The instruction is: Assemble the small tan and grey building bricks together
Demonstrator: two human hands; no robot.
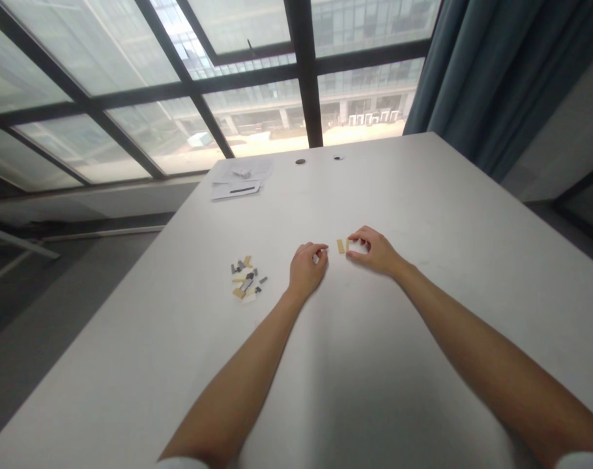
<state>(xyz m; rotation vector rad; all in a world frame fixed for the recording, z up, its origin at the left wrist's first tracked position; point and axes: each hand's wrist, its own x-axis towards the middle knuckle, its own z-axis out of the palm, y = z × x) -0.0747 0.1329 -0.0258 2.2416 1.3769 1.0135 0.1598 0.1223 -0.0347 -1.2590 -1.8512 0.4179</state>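
Resting on the white table [423, 195], both bare forearms reach fwd. from the bottom edge, hands near the table's middle and close together.

The right hand [376, 251] has its grip pinched shut, thumb & forefinger, on a small tan piece [348, 243]. This piece sits at the fingertips, just above the table top. It shows as a thin sliver, long axis running approx. away from the person; too small to tell more of its shape.

A 2nd tan plate [340, 246] lies flat on the table just left of the held one, free of both hands. It's an oblong, long axis also pointing away from the person, toward the window [257, 98], i.e. roughly parallel w/ the held piece.

The left hand [306, 266] lies knuckles-up, fingers curled, grip clenched w/ thumb meeting forefinger tip beside the tan plate. Whether sth. small is caught in it can't be told.

Further left, well apart from the hands, a loose pile of small pcs [246, 279] in grey, tan & white lies scattered. At the far edge lie some paper sheets [240, 179], w/ two dark round holes [300, 161] in the table to their right. A blue-grey curtain [496, 71] hangs at the upper right.
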